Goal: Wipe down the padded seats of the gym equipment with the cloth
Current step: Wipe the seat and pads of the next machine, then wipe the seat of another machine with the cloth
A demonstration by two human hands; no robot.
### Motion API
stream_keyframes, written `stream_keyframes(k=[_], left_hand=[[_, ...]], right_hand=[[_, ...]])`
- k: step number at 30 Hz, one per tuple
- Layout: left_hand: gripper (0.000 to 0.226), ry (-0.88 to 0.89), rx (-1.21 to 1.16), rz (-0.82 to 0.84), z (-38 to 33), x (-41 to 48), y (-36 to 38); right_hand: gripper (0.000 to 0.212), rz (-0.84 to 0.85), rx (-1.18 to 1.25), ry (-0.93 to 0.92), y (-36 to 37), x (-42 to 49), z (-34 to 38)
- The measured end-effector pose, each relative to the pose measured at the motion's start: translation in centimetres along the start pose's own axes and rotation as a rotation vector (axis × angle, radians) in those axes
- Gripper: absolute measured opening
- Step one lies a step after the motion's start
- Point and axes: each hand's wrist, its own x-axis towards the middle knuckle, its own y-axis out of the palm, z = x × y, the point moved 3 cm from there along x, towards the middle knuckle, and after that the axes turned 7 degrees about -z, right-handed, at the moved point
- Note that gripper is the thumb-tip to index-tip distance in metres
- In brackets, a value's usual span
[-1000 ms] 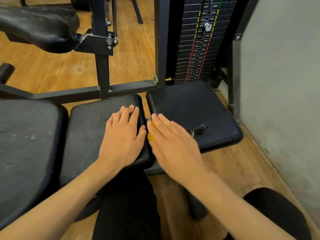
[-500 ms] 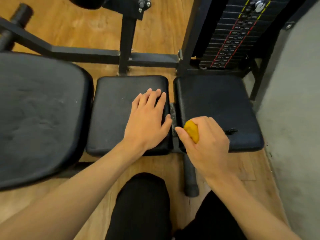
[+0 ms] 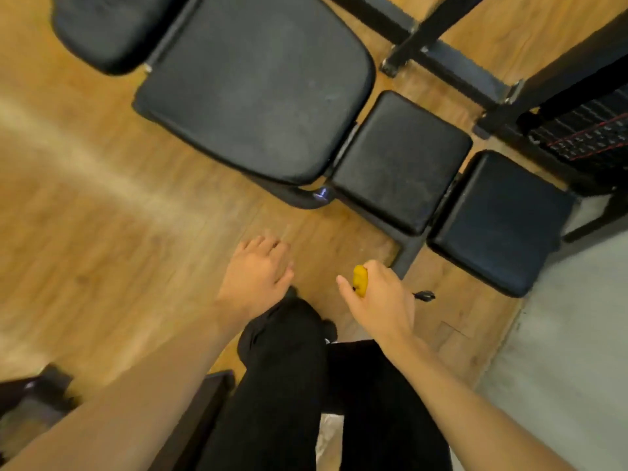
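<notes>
My right hand (image 3: 382,297) is shut on a bunched yellow cloth (image 3: 359,279), and a dark frayed strand (image 3: 424,295) sticks out by the knuckles. My left hand (image 3: 256,271) hangs open above my knee, holding nothing. Both hands are over the wooden floor, clear of the bench. The black padded seats run diagonally above them: a large pad (image 3: 258,86), a middle square pad (image 3: 401,161) and a right square pad (image 3: 499,222). A further pad (image 3: 108,28) lies at the top left. The frame is blurred by motion.
The black steel frame (image 3: 452,59) and weight stack (image 3: 584,134) stand at the top right. A grey wall (image 3: 571,334) closes the right side. My black-trousered legs (image 3: 289,385) fill the bottom centre. A dark object (image 3: 34,392) sits at the bottom left on the wooden floor (image 3: 102,215).
Both hands have lifted off the two square pads and pulled back toward my body. The view has risen and swung, so the bench now lies farther away and diagonal.
</notes>
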Motion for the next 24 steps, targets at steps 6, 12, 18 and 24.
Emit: stream_keyframes(k=[6,12,18,24], left_hand=[[0.06,-0.311,0.019,0.205,1.5,-13.5,-8.8],[0.069,-0.482,-0.024,0.147,0.1,-19.8,-17.1],[0.044,-0.64,-0.101,0.151,1.8,-23.6,-20.9],[0.04,-0.745,-0.16,0.127,6.7,-25.4,-25.1]], right_hand=[[0.052,0.334,-0.137,-0.073,-5.1,-6.2,3.9],[0.047,0.485,-0.171,-0.074,-11.0,-10.2,11.0],[0.052,0.509,-0.176,-0.061,-14.0,-11.0,18.0],[0.056,0.5,-0.225,-0.028,-17.0,-9.5,24.9]])
